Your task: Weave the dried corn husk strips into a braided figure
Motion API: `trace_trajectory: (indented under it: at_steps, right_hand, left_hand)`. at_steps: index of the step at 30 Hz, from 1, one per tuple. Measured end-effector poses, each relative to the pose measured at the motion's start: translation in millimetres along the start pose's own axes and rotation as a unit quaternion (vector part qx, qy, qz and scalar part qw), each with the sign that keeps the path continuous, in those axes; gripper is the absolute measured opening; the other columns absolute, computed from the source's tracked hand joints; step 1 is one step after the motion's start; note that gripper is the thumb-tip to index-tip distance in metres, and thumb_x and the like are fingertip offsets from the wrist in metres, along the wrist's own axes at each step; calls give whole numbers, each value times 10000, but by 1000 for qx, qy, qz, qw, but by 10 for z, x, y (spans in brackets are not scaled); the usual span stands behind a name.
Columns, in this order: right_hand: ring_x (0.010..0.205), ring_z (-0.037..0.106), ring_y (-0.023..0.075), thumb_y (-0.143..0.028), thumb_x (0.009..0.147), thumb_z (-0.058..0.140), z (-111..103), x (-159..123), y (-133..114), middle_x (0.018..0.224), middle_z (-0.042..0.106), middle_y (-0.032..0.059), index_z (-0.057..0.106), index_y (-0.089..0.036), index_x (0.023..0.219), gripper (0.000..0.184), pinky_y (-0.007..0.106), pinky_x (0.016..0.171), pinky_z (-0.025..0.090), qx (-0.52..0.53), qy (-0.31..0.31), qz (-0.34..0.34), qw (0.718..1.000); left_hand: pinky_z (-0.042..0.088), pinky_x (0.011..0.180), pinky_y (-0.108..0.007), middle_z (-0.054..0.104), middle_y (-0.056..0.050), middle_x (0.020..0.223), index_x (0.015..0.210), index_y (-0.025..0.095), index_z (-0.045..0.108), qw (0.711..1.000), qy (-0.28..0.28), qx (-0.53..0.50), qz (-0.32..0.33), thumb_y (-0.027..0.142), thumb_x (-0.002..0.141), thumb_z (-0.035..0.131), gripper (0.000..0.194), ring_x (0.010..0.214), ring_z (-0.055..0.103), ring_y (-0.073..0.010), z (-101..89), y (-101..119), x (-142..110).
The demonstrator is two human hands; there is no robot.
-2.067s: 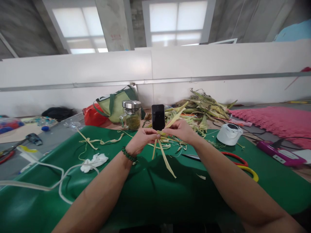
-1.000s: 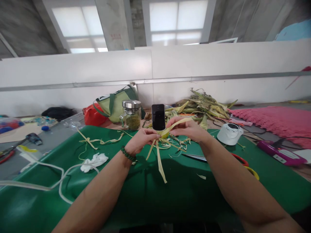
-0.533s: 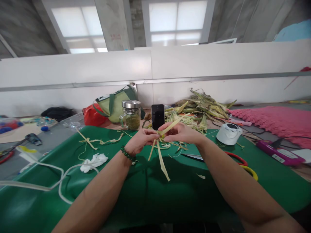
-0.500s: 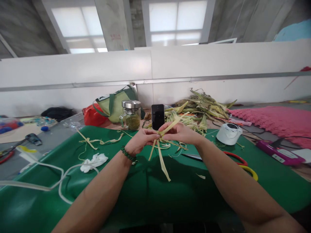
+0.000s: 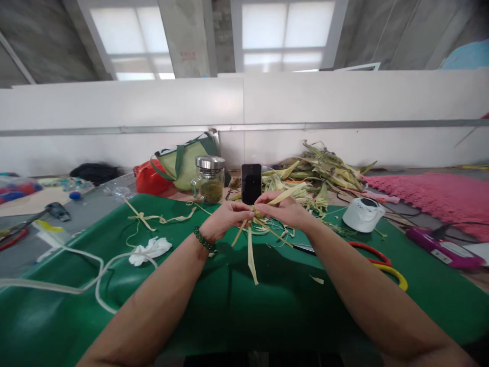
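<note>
Both my hands meet above the green mat (image 5: 214,306), pinching a small bundle of pale leaf strips (image 5: 250,244). My left hand (image 5: 225,219), with a green bead bracelet at the wrist, grips the crossing point of the strips. My right hand (image 5: 284,209) is closed on one strip that sticks up and to the right. Several loose ends hang down toward the mat. Just behind my hands a black phone (image 5: 251,183) stands upright.
A lidded glass jar (image 5: 209,179) and a green bag (image 5: 183,160) stand at the back. A heap of corn husks (image 5: 324,176) lies behind right. A white round device (image 5: 362,214), red and yellow scissors (image 5: 376,255), white cord (image 5: 76,270) and crumpled tissue (image 5: 151,250) lie around.
My right hand lowered the raised strip and pulled closer to my left hand. The hanging strips swung slightly. The camera tipped down a little.
</note>
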State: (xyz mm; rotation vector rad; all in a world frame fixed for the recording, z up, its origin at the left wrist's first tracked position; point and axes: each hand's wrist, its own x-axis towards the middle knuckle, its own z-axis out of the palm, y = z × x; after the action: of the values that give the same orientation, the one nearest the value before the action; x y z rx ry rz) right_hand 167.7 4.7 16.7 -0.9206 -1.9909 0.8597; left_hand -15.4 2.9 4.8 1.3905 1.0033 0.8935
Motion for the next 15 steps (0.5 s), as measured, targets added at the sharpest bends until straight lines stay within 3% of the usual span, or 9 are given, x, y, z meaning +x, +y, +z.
trace_trajectory:
  at_steps: [5, 15]
  right_hand:
    - [549, 505, 102, -305, 713, 616, 86, 38, 51, 600, 586, 13, 630, -127, 715, 179, 215, 495, 388, -1, 33, -10, 999]
    - [499, 510, 105, -304, 716, 594, 69, 40, 84, 548, 577, 8, 619, -129, 719, 176, 213, 464, 398, -3, 42, 16, 999]
  left_hand:
    - [388, 535, -193, 645, -9, 637, 772, 128, 722, 999, -46, -5, 6, 203, 583, 750, 206, 539, 508, -66, -16, -15, -4]
    - [472, 641, -240, 675, -31, 684, 798, 116, 711, 996, -47, -73, -31, 200, 576, 789, 250, 607, 589, -102, -15, 11, -10]
